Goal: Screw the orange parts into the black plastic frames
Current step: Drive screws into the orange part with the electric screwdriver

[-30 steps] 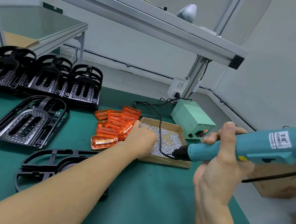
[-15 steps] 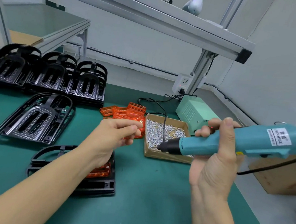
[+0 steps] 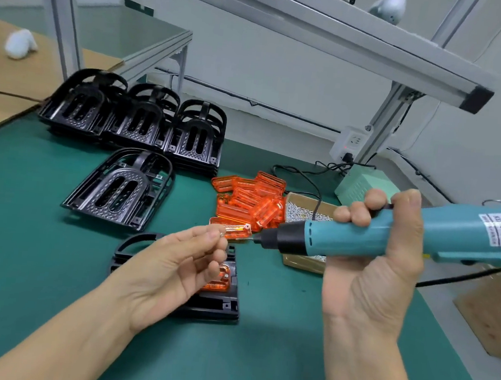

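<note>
My left hand [image 3: 175, 262] pinches a small screw [image 3: 222, 234] between thumb and fingertips, held above a black plastic frame [image 3: 216, 304] lying on the green mat. An orange part [image 3: 217, 283] sits in that frame, partly hidden by my fingers. My right hand [image 3: 377, 254] grips a teal electric screwdriver [image 3: 392, 234] held level, its black tip pointing left, a short gap from the screw. A pile of orange parts [image 3: 251, 202] lies behind my hands. More black frames [image 3: 120, 189] stand further left.
A cardboard box of screws [image 3: 302, 213] sits behind the screwdriver. A green power supply [image 3: 363, 182] and wall socket [image 3: 350, 142] stand at the back right. Stacked black frames [image 3: 137, 114] line the back left. A brown cardboard piece [image 3: 495, 308] lies at right. An aluminium rail [image 3: 320, 28] runs overhead.
My left hand left the screw box and drew back over the frame, now pinching a screw. The screwdriver tip came closer to that hand. The view shifted left.
</note>
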